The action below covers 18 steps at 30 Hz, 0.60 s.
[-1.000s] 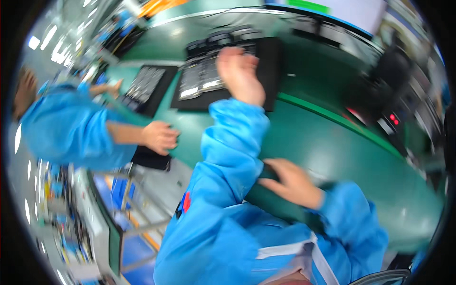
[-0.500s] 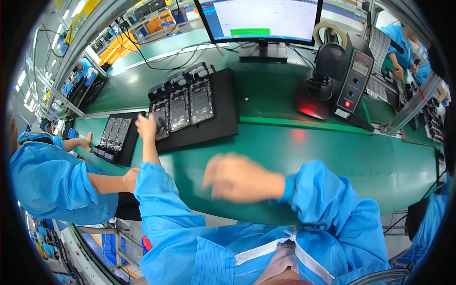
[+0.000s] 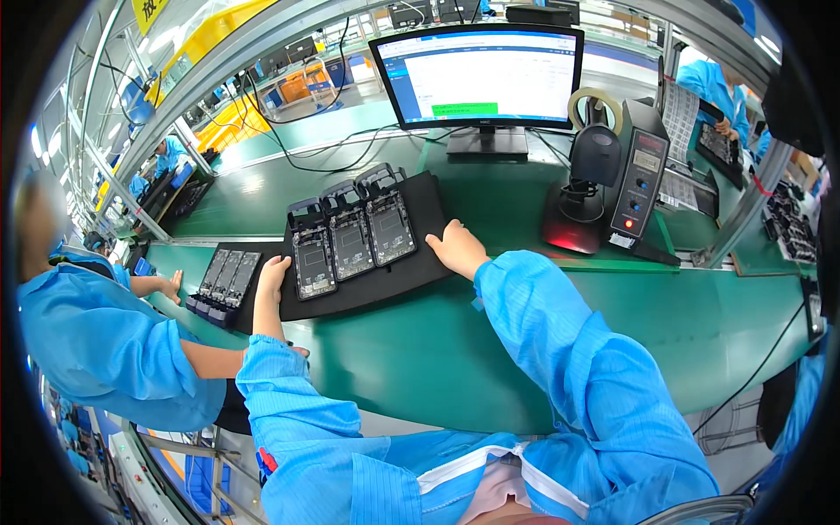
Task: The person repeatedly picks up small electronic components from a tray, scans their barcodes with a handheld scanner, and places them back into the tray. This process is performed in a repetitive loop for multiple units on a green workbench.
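A black foam-like tray [image 3: 427, 210] lies at an angle on the green bench. Three opened electronic devices [image 3: 352, 247] sit side by side on it, their circuit boards and dark screen-like panels showing. My left hand [image 3: 273, 278] grips the tray's left edge beside the nearest device. At the opposite edge my right hand [image 3: 458, 248] closes on the tray, thumb on top; its other fingertips are partly hidden. Left of my left hand, a smaller dark tray [image 3: 248, 302] carries several similar devices [image 3: 224, 278].
A co-worker in a blue smock [image 3: 109, 337] stands at the left, one hand [image 3: 171, 287] on the bench. Behind are a monitor [image 3: 481, 79] and loose cables. To the right stand a scanner on a stand [image 3: 595, 157], a tape roll [image 3: 579, 98] and a control box [image 3: 639, 179].
My right hand has moved from above the bench's near side to the tray's right edge. My left hand stays at the left edge. The view has tilted up.
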Each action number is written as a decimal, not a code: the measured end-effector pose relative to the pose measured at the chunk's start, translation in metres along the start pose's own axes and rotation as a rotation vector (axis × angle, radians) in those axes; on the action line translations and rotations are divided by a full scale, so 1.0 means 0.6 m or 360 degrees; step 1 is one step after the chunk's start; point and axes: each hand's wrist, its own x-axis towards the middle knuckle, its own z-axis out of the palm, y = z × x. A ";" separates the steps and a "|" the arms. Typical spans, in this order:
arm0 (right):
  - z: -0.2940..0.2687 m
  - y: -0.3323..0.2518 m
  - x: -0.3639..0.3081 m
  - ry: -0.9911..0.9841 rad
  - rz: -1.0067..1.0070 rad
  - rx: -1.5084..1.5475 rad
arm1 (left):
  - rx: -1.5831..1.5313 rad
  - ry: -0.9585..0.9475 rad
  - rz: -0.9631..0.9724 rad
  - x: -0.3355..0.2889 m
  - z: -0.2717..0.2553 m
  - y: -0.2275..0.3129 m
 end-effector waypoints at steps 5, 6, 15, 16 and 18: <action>-0.030 -0.022 -0.025 0.0147 -0.0223 -0.0242 | 0.0003 0.0237 0.0330 -0.027 0.022 0.032; -0.035 -0.031 -0.039 0.0198 -0.0224 -0.0214 | -0.0014 0.0180 0.0369 -0.044 0.014 0.047; -0.193 0.012 -0.394 0.0103 -0.0182 -0.0345 | -0.0291 -0.0303 0.0426 -0.355 0.106 0.138; -0.208 0.034 -0.440 0.0082 -0.0111 -0.0335 | -0.0210 -0.0384 0.0482 -0.392 0.124 0.129; -0.237 0.083 -0.515 0.0096 0.0024 -0.0348 | -0.0031 -0.0381 0.0615 -0.437 0.168 0.078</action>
